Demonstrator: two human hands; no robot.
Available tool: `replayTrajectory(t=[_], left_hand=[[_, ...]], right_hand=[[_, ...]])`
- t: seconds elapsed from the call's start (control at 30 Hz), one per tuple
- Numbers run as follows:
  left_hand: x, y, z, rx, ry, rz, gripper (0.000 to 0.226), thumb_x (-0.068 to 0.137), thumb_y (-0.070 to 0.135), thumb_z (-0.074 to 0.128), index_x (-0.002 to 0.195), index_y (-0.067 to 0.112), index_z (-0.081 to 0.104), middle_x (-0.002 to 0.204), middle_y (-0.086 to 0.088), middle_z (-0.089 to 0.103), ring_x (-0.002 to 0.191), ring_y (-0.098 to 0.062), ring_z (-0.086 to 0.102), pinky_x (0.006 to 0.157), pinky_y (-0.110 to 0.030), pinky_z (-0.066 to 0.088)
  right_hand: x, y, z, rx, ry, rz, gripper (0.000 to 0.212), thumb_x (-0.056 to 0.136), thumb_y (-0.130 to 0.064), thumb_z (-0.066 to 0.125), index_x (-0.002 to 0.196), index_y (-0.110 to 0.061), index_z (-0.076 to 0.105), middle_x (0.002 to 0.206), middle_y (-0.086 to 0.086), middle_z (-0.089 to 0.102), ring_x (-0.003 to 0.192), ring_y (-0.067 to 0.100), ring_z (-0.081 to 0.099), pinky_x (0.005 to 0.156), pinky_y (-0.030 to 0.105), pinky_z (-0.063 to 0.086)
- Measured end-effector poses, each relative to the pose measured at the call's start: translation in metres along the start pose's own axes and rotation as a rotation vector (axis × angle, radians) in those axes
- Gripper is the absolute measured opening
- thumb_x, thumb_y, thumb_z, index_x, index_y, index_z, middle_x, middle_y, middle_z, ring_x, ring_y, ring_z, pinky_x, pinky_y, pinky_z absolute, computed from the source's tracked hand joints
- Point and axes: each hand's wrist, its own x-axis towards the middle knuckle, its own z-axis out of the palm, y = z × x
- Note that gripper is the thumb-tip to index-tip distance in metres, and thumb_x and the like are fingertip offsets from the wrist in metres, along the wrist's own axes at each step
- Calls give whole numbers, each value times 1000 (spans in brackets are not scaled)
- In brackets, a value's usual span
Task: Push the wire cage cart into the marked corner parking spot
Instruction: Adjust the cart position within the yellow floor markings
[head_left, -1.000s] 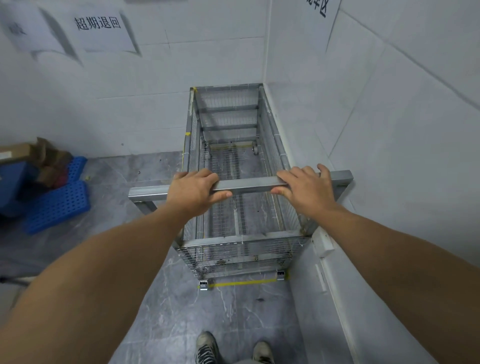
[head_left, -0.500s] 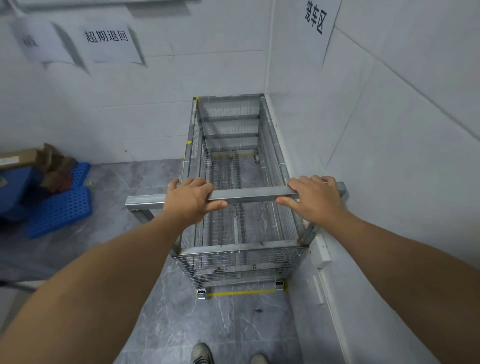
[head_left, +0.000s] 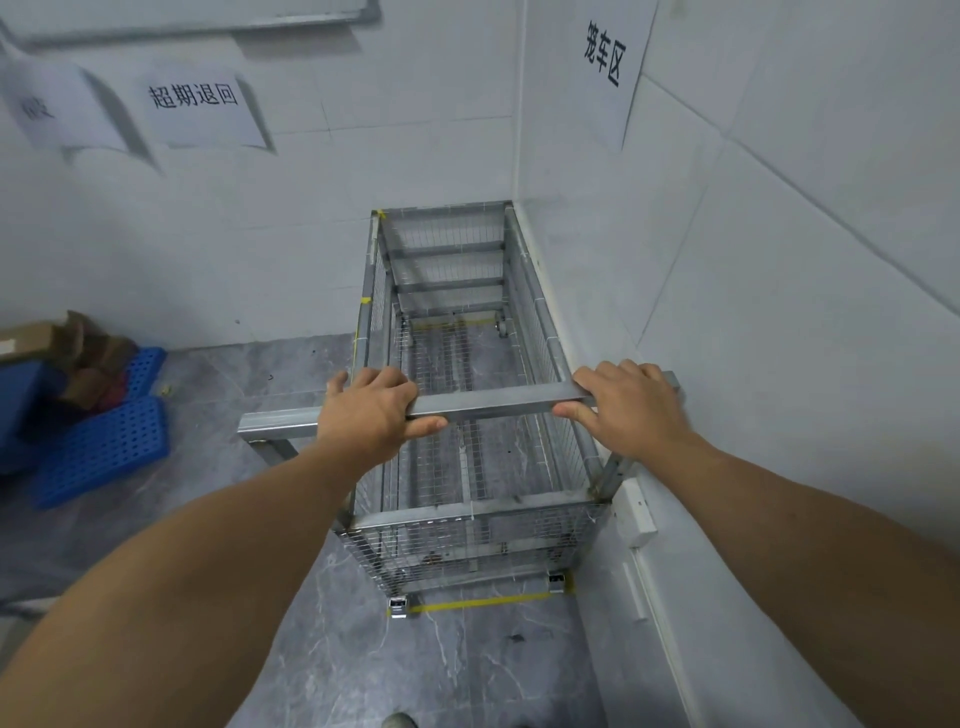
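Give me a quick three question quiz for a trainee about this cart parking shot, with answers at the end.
1. True or false: both hands grip the cart's handle bar.
2. Which wall does the cart stand along: A) the person's right, B) the person's left?
3. What colour is the tape line on the floor by the cart's near wheels?

Key
1. True: left hand and right hand are on it.
2. A.
3. Yellow.

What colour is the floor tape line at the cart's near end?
Yellow; the tape line shows in the head view, beneath the wire cage cart.
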Motion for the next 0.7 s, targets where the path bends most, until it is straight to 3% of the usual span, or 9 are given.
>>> replayTrajectory(t=[0.1, 0.2, 0.3, 0.43, 0.7], left_hand=[[11, -2, -1, -12, -5, -19, 70, 76, 86, 18, 90, 30, 57, 111, 8, 56, 114, -20, 48, 107, -55, 27], [14, -4, 3, -19, 8, -13, 68, 75, 87, 16, 86, 30, 52, 101, 6, 55, 101, -19, 50, 95, -45, 34], [8, -6, 5, -61, 3, -28, 67, 78, 85, 23, 94, 28, 53, 93, 6, 53, 90, -17, 50, 88, -41, 36], [-7, -23, 2, -137, 56, -20, 67, 79, 79, 24, 101, 24, 56, 90, 6, 54, 84, -17, 51, 76, -36, 33], [-25, -56, 13, -59, 76, -86, 69, 81, 78, 17, 105, 27, 58, 95, 5, 62, 90, -19, 54, 80, -38, 34]], right_hand=[[10, 3, -2, 3, -18, 10, 60, 84, -78, 24, 92, -25, 52, 87, -4, 58, 87, 23, 53, 82, 42, 38], [15, 3, -1, 6, -37, 19, 56, 83, -79, 23, 88, -29, 46, 84, -6, 54, 86, 22, 51, 82, 42, 37], [13, -1, 4, -10, -26, 11, 59, 84, -78, 19, 92, -28, 50, 84, -8, 49, 85, 21, 49, 81, 41, 33], [12, -4, 8, 1, 0, 20, 63, 85, -79, 19, 100, -28, 54, 92, -7, 56, 90, 21, 50, 84, 43, 33], [13, -16, 8, -3, -26, 24, 55, 88, -73, 27, 109, -30, 54, 104, -7, 60, 100, 22, 52, 91, 45, 29]])
